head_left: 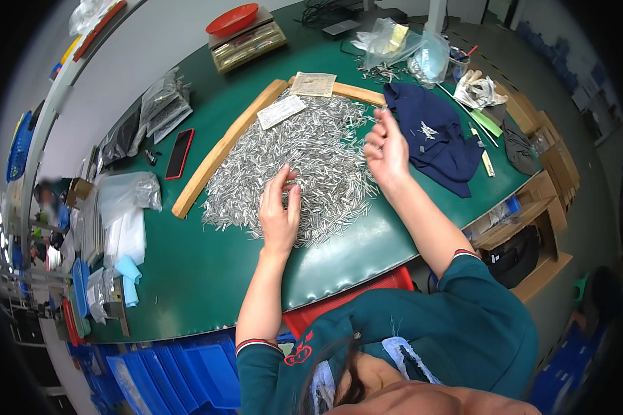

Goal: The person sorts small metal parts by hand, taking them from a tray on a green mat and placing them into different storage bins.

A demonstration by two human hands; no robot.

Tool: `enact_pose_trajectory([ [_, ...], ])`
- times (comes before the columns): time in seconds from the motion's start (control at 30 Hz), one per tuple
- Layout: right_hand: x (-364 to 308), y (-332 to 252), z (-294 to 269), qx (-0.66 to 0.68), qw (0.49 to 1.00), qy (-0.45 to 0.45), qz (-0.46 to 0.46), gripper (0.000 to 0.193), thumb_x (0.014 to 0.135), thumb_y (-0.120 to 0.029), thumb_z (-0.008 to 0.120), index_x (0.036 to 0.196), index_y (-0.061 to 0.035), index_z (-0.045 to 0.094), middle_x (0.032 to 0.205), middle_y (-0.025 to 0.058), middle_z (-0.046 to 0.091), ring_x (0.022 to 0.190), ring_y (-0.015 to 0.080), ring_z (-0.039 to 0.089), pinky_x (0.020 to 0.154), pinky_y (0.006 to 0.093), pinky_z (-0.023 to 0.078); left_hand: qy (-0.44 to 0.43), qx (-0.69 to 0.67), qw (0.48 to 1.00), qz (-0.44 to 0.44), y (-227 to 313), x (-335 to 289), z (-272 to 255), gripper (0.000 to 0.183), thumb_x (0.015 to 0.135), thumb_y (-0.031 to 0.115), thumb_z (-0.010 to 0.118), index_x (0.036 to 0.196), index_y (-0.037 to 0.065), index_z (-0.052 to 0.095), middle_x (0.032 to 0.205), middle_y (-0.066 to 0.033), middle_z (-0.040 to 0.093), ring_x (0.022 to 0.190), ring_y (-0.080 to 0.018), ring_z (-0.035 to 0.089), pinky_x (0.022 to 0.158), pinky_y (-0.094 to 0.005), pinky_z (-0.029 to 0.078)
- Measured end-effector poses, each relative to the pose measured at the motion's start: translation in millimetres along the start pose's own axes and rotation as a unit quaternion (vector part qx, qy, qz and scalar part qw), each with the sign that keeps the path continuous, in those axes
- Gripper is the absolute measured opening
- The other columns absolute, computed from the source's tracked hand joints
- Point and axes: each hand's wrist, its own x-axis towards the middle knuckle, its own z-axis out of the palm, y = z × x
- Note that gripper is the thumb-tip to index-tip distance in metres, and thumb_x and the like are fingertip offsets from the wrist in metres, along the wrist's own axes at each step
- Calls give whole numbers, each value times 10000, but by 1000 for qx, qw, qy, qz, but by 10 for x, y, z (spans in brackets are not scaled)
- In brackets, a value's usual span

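A wide heap of short, thin silvery metal pins (311, 145) covers the middle of the green table. Over its near part is my left hand (280, 218), its fingers loosely bent and the thumb held apart from them. My right hand (390, 153) is raised above the heap's right edge, beside a folded navy cloth (429, 145). Its fingers curl in toward the palm; what they hold, if anything, is too small to make out. On the cloth lies a small group of pins (428, 130). Two paper slips, one white (281, 112) and one beige (313, 84), rest at the heap's far edge.
Wooden bars (228, 149) border the heap on its left and far sides. A red-edged phone (180, 153) and plastic bags (128, 197) lie to the left. Behind stands a box with a red dish (232, 20). White gloves (477, 90) and cardboard boxes (543, 187) are at right.
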Motion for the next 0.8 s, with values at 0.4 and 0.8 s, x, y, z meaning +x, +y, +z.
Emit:
enact_pose_trajectory([
  [0.4, 60, 103, -89, 108, 968, -67, 216, 257, 907, -355, 445, 953, -113, 521, 593, -79, 326, 455, 17, 282, 334, 169, 166, 15, 12, 1000, 19, -33, 20, -15, 336, 807, 21, 563, 1138, 38, 514, 918, -90, 609, 788, -200, 589, 734, -306, 454],
  [0.8, 296, 253, -283, 303, 875, -160, 343, 244, 926, -241, 395, 955, -71, 568, 816, 1, 568, 698, 104, 559, 583, 217, 494, 259, -78, 960, 76, 272, -322, -265, 219, 823, -71, 488, 1029, -13, 535, 774, -108, 605, 693, -178, 586, 643, -278, 472],
])
